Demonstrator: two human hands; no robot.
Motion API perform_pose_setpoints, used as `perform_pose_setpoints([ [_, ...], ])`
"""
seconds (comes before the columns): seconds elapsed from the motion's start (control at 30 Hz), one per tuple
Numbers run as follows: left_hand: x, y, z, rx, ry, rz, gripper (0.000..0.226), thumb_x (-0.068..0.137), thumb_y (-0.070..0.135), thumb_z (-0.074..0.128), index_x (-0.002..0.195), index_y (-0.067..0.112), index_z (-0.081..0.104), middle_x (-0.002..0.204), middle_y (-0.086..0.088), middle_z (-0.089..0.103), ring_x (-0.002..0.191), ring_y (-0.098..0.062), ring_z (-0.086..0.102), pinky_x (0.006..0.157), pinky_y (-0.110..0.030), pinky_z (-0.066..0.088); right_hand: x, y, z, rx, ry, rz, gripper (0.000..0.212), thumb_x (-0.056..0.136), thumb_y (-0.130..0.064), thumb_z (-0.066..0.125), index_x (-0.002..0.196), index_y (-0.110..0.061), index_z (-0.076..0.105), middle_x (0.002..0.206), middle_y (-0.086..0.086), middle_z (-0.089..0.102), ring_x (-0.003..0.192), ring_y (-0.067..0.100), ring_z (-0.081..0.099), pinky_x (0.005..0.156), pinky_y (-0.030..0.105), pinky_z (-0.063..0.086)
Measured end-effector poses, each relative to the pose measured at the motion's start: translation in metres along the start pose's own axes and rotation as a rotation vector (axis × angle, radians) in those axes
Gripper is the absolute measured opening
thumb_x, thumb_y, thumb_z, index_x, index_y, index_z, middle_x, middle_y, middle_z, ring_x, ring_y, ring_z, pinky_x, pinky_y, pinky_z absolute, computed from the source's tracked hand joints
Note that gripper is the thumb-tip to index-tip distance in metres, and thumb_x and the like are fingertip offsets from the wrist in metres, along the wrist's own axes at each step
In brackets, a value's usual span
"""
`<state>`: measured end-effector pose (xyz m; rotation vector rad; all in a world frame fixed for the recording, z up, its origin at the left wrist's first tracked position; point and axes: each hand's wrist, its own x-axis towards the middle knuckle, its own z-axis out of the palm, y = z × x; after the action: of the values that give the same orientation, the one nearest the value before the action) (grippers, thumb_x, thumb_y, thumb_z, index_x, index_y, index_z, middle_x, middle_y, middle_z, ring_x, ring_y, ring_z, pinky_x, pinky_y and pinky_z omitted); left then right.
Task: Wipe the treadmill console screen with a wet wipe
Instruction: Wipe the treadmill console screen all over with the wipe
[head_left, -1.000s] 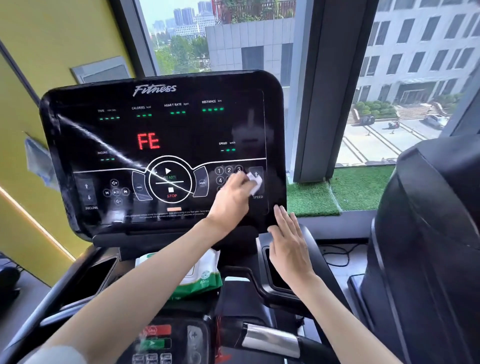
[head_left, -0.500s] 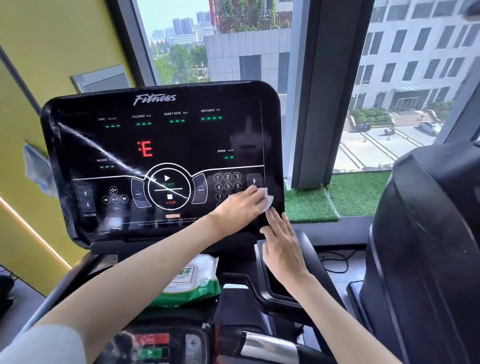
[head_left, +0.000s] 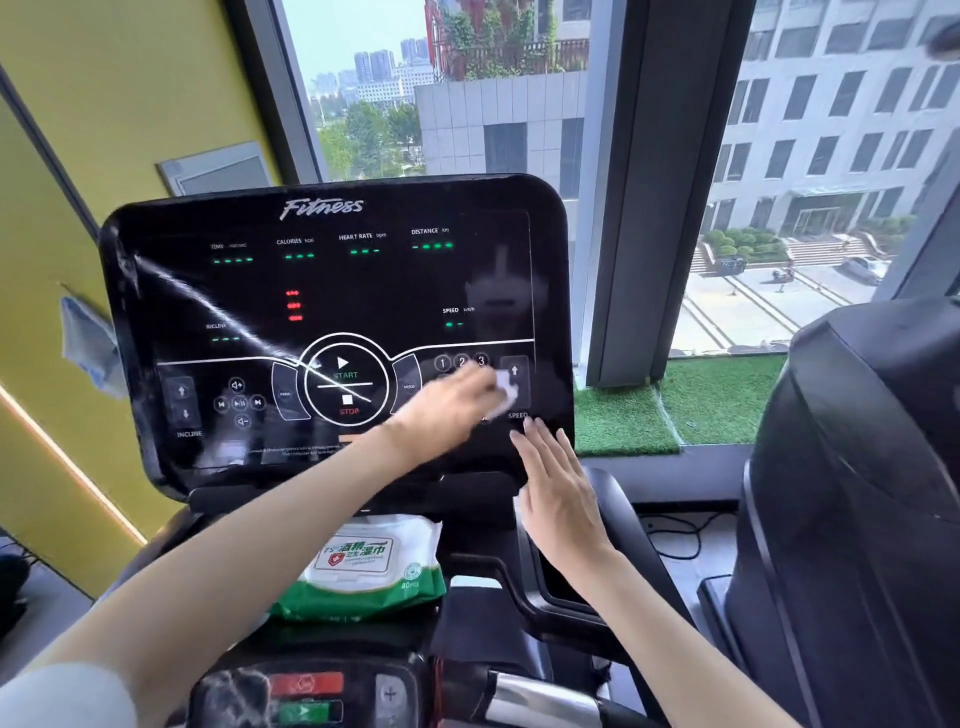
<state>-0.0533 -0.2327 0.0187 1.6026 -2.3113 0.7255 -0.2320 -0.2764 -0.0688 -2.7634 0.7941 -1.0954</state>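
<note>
The black treadmill console screen (head_left: 332, 312) stands upright ahead, lit with green dashes, red dots and white button marks. My left hand (head_left: 447, 410) reaches across to its lower right part and holds a small white wet wipe (head_left: 506, 392) against the glass beside the number keys and the SPEED arrows; the hand is motion-blurred. My right hand (head_left: 558, 488) hovers flat with fingers straight just below the screen's lower right corner, fingertips near the bezel, holding nothing.
A green and white pack of wet wipes (head_left: 369, 566) lies on the tray under the screen. Below it are the treadmill's lower control panel (head_left: 306, 696) and a handlebar (head_left: 550, 701). A second black machine (head_left: 857, 493) stands close on the right; windows lie behind.
My left hand with the wipe has shifted up and left on the lower right of the screen after dipping toward the corner. The red display changed from letters to dots. My right hand stays put.
</note>
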Motion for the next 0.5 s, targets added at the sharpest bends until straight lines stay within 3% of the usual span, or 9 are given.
perform_pose_setpoints([
  [0.13, 0.008, -0.035, -0.021, -0.101, 0.359, -0.546, 0.045, 0.069, -0.021, 0.048, 0.103, 0.003, 0.063, 0.089, -0.015, 0.053, 0.081, -0.03, 0.05, 0.059, -0.043, 0.05, 0.004, -0.009, 0.002, 0.016, -0.034, -0.026, 0.067, 0.066, 0.013, 0.062, 0.13, 0.002, 0.049, 0.138, 0.017, 0.048, 0.132, 0.026, 0.041, 0.112, 0.04, 0.02],
  [0.2, 0.001, -0.025, -0.015, -0.098, 0.354, -0.524, 0.045, 0.065, -0.024, 0.052, 0.098, 0.002, 0.066, 0.086, -0.016, 0.053, 0.08, -0.03, 0.05, 0.058, -0.041, 0.05, 0.005, -0.015, 0.005, 0.019, -0.053, -0.042, 0.067, 0.065, 0.013, 0.063, 0.13, 0.002, 0.049, 0.139, 0.017, 0.047, 0.132, 0.026, 0.04, 0.111, 0.041, 0.021],
  [0.3, -0.023, 0.002, 0.004, -0.114, 0.013, -0.155, 0.047, 0.06, -0.023, 0.053, 0.095, 0.006, 0.064, 0.089, -0.012, 0.051, 0.084, -0.023, 0.045, 0.045, -0.037, 0.05, 0.005, -0.021, 0.01, 0.009, -0.075, -0.084, 0.065, 0.063, 0.012, 0.064, 0.126, 0.003, 0.054, 0.137, 0.019, 0.048, 0.131, 0.027, 0.043, 0.109, 0.041, 0.028],
  [0.33, -0.029, 0.002, 0.005, -0.104, -0.063, -0.103, 0.047, 0.06, -0.022, 0.054, 0.096, 0.006, 0.065, 0.09, -0.011, 0.052, 0.085, -0.022, 0.045, 0.044, -0.036, 0.051, 0.005, -0.022, 0.011, 0.007, -0.083, -0.097, 0.065, 0.063, 0.012, 0.064, 0.126, 0.003, 0.054, 0.137, 0.019, 0.048, 0.131, 0.027, 0.043, 0.109, 0.042, 0.03],
  [0.4, -0.028, -0.013, -0.005, -0.12, -0.026, -0.179, 0.047, 0.061, -0.021, 0.055, 0.098, 0.006, 0.066, 0.091, -0.012, 0.053, 0.086, -0.021, 0.045, 0.048, -0.037, 0.052, 0.004, -0.024, 0.012, 0.008, -0.09, -0.103, 0.065, 0.063, 0.013, 0.064, 0.126, 0.003, 0.054, 0.137, 0.018, 0.048, 0.131, 0.026, 0.042, 0.11, 0.041, 0.029],
  [0.5, -0.019, -0.043, -0.028, -0.18, 0.303, -0.542, 0.044, 0.069, -0.019, 0.05, 0.101, 0.004, 0.068, 0.091, -0.015, 0.054, 0.085, -0.027, 0.051, 0.063, -0.039, 0.051, 0.004, -0.028, 0.013, 0.01, -0.095, -0.104, 0.068, 0.062, 0.018, 0.061, 0.128, 0.004, 0.052, 0.137, 0.019, 0.048, 0.132, 0.027, 0.041, 0.112, 0.041, 0.021],
])
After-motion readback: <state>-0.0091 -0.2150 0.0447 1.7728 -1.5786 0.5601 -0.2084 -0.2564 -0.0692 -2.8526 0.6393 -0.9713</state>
